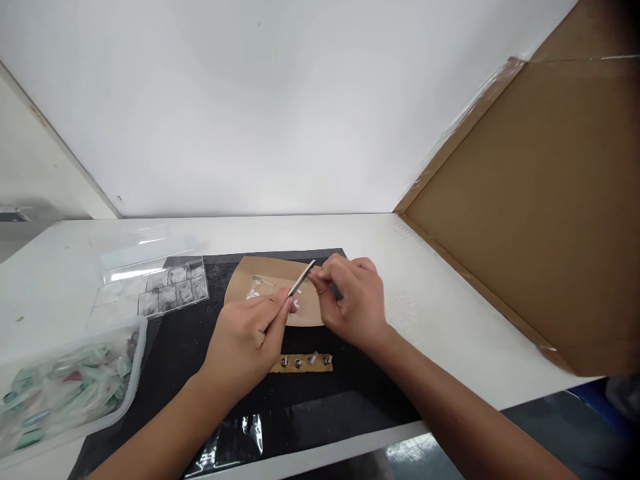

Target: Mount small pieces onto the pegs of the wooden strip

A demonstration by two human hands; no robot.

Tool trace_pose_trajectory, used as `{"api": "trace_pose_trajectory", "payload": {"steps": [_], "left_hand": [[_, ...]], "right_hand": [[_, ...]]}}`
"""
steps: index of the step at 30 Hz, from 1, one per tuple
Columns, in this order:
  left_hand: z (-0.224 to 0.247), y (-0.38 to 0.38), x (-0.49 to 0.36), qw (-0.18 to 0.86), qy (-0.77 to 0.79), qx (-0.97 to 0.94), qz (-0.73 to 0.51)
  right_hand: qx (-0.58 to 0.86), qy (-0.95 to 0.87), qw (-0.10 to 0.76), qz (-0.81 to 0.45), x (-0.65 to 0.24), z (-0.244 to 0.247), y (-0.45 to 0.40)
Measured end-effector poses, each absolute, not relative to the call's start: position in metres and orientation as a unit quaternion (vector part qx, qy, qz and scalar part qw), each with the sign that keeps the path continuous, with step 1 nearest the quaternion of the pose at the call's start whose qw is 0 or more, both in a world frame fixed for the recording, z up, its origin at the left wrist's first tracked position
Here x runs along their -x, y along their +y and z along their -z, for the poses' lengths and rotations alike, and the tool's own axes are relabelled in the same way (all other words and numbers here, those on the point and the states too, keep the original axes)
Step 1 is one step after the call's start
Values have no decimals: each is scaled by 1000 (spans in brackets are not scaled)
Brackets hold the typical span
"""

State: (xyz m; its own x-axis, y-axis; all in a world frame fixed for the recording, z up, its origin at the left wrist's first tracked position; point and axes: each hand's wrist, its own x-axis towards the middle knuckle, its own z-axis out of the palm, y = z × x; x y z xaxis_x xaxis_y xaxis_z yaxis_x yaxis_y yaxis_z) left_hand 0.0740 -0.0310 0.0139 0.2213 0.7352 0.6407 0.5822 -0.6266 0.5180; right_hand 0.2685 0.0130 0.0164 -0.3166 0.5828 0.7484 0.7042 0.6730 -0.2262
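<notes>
My left hand (253, 333) is closed, with thumb and finger pinching the near end of a thin, flat strip (301, 279) that looks like a nail file, dark on its face and pale along the edge. The strip slants up to the right. Close to its far end, my right hand (353, 297) has its fingers pinched together; whatever sits between them is too small to make out. Below both hands lies a brown sheet (245, 270) bearing small white pieces (254, 293) like nail tips. Nearer me, a tan strip (305, 363) carries several small upright holders, partly behind my left hand.
A clear compartment box (173, 293) with its lid open stands at the left. In front of it, a white plastic tub (135, 373) holds several small bags. A black mat (320, 413) covers part of the white table, and a cardboard panel (530, 220) rises at the right.
</notes>
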Motion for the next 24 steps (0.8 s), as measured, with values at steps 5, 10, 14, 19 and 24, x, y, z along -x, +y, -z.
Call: {"api": "trace_pose_trajectory", "payload": {"steps": [5, 10, 14, 19, 24], "left_hand": [[-11, -34, -73, 2, 431, -798, -422], [-10, -34, -72, -79, 430, -806, -400], [-8, -34, -72, -119, 427, -814, -374], [-7, -35, -71, -177, 408, -826, -347], [-6, -35, -71, -156, 410, -827, -353]], "right_hand": [[395, -816, 418, 60, -270, -17, 15], [404, -806, 431, 45, -270, -13, 16], [389, -817, 425, 30, -268, -13, 16], [400, -807, 434, 9, -270, -14, 17], [410, -802, 434, 8, -271, -13, 18]]}}
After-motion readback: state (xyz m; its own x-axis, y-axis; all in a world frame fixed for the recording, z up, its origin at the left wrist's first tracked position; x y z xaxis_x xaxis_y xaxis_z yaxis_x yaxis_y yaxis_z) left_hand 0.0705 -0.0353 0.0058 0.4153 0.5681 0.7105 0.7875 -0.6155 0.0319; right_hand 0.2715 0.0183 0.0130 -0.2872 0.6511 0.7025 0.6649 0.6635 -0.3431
